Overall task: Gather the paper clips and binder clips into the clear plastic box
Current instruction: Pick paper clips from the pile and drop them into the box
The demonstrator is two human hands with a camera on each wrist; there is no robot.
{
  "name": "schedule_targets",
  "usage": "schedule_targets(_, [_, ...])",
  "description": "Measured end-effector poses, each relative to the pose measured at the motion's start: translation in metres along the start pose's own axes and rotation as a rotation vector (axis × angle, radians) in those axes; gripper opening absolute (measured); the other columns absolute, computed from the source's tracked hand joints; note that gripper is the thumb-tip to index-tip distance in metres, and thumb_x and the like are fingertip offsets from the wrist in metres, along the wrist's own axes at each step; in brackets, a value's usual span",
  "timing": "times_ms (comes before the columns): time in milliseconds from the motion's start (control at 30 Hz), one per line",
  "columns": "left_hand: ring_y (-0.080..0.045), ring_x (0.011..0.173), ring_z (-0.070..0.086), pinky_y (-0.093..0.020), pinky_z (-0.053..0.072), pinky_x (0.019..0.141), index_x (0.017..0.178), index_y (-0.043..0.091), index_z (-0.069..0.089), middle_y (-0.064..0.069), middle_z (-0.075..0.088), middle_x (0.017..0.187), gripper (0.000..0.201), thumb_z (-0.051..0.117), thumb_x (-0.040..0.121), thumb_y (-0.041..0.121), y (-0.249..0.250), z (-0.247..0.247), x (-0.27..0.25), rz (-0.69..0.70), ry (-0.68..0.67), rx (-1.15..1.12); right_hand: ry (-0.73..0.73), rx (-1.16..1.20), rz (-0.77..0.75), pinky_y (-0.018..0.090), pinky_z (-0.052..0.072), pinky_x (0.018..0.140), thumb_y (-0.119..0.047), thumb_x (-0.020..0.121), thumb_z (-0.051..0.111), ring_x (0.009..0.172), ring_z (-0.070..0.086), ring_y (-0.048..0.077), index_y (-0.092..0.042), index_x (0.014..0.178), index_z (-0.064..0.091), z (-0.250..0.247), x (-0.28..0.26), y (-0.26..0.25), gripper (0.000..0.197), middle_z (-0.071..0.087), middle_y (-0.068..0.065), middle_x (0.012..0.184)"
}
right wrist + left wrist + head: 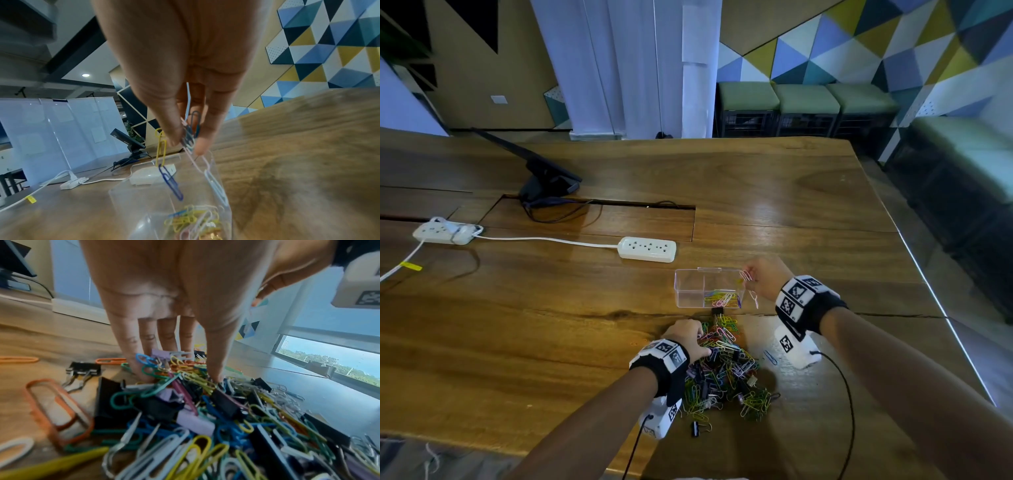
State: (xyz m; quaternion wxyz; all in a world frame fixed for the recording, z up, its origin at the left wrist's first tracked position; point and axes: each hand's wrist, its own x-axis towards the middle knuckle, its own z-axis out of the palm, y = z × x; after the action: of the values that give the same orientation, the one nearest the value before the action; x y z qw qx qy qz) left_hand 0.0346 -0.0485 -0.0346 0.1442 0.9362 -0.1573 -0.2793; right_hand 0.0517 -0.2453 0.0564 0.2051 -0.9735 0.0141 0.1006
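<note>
A broad wooden table (774, 192) fills the foreground. Beyond it hang pale curtains (626, 65), beside a wall of blue, yellow and white triangular panels (876, 41). Green-cushioned stools (806, 97) line that wall. A recessed ceiling light (85, 75) glows overhead.

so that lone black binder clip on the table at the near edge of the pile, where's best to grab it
Take the black binder clip by its black body, pinching across the two flat sides from above. It lies apart from the pile on bare table, so nothing crowds it there. Its thin wire handles look a poorer grip. The left hand is nearer.
</note>
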Motion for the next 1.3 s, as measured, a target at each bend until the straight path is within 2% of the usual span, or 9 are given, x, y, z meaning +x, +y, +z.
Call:
schedule_targets(133, [-0.023, 0.107, 0.058, -0.031, 0.048, 0.083, 0.114, 0.011, 0.057, -0.006, 0.060, 0.117, 0.036, 0.065, 0.083, 0.030, 0.003, -0.003, 0.002, -0.002, -0.017, 0.015, 0.068, 0.039, -0.023, 0.019, 0.042, 0.072, -0.014, 0.084, 0.064, 0.080, 0.054, 0.010, -0.011, 0.096, 0.066, -0.002, 0.016, -0.013, 0.013, 0.065, 0.001, 0.093])
schedule_targets(233, [-0.025, 0.102, 0.061, -0.028, 0.047, 0.073, 0.112, 0.011, 0.060, -0.007, 0.062, 0.112, 0.031, 0.064, 0.083, 0.021, 0.007, -0.008, 0.003, -0.009, -0.072, 0.025, 0.058, 0.041, -0.027, 0.022, 0.046, 0.075, -0.015, 0.085, 0.064, 0.087, 0.060, 0.016, -0.011, 0.103, 0.065, 0.002, 0.025, -0.019, 0.019, 0.067, 0.004, 0.101])
schedule_targets(400, [-0.021, 0.081, 0.053, -0.027, 0.043, 0.067, 0.093, 0.014, 0.057, 0.002, 0.051, 0.078, 0.018, 0.065, 0.079, 0.020, 0.010, -0.010, 0.001, -0.028, -0.106, 0.044, 0.003, -0.006, -0.030, 0.023, 0.049, 0.079, -0.016, 0.084, 0.064, 0.092, 0.062, 0.017, -0.012, 0.104, 0.066, 0.015, 0.031, -0.016, 0.020, 0.067, 0.005, 0.103])
schedule_targets(567, [-0.021, 0.085, 0.056, -0.028, 0.048, 0.071, 0.094, 0.015, 0.062, -0.004, 0.057, 0.092, 0.015, 0.064, 0.080, 0.019, 0.009, -0.011, 0.003, -0.032, -0.076, -0.002, -0.029, -0.020, -0.046, 0.028, 0.052, 0.087, -0.007, 0.083, 0.063, 0.096, 0.063, 0.017, -0.014, 0.106, 0.068, 0.022, 0.032, -0.008, 0.024, 0.069, 0.005, 0.106])
schedule_targets(700, [-0.020, 0.082, 0.055, -0.026, 0.047, 0.071, 0.089, 0.017, 0.065, -0.004, 0.058, 0.089, 0.006, 0.064, 0.084, 0.020, 0.008, -0.014, 0.005, -0.023, -0.044, -0.012, -0.035, -0.041, -0.044, 0.031, 0.052, 0.090, 0.000, 0.084, 0.059, 0.098, 0.063, 0.019, -0.015, 0.111, 0.065, 0.026, 0.034, -0.004, 0.032, 0.068, 0.006, 0.110])
schedule_targets(800, [-0.021, 0.097, 0.063, -0.023, 0.047, 0.074, 0.098, 0.012, 0.071, -0.006, 0.068, 0.104, 0.015, 0.063, 0.086, 0.017, 0.004, -0.015, 0.007, -0.021, -0.003, -0.062, -0.039, -0.026, -0.044, 0.030, 0.044, 0.098, 0.001, 0.085, 0.059, 0.103, 0.063, 0.016, -0.016, 0.119, 0.061, 0.028, 0.034, -0.001, 0.038, 0.066, 0.004, 0.116])
schedule_targets(1000, [-0.019, 0.111, 0.058, -0.023, 0.044, 0.085, 0.110, 0.013, 0.069, -0.003, 0.063, 0.121, 0.026, 0.065, 0.085, 0.020, 0.001, -0.021, 0.009, -0.015, 0.044, -0.165, -0.072, -0.008, -0.080, 0.029, 0.040, 0.101, -0.001, 0.085, 0.055, 0.108, 0.061, 0.013, -0.017, 0.122, 0.059, 0.030, 0.031, 0.002, 0.041, 0.064, 0.000, 0.122])
schedule_targets(1133, [-0.018, 0.110, 0.058, -0.021, 0.042, 0.083, 0.110, 0.014, 0.069, -0.003, 0.066, 0.118, 0.027, 0.067, 0.084, 0.019, 0.001, -0.025, 0.009, -0.010, 0.044, -0.216, -0.114, -0.041, -0.123, 0.026, 0.047, 0.096, -0.009, 0.084, 0.059, 0.107, 0.061, 0.013, -0.021, 0.120, 0.060, 0.032, 0.026, 0.003, 0.038, 0.065, -0.002, 0.119])
schedule_targets(1300, [-0.017, 0.105, 0.061, -0.020, 0.044, 0.083, 0.106, 0.013, 0.071, -0.004, 0.069, 0.112, 0.026, 0.071, 0.081, 0.016, 0.004, -0.028, 0.009, -0.014, 0.058, -0.282, -0.157, -0.091, -0.121, 0.028, 0.050, 0.093, -0.001, 0.089, 0.050, 0.103, 0.063, 0.017, -0.017, 0.113, 0.063, 0.036, 0.024, 0.000, 0.032, 0.065, 0.005, 0.114])
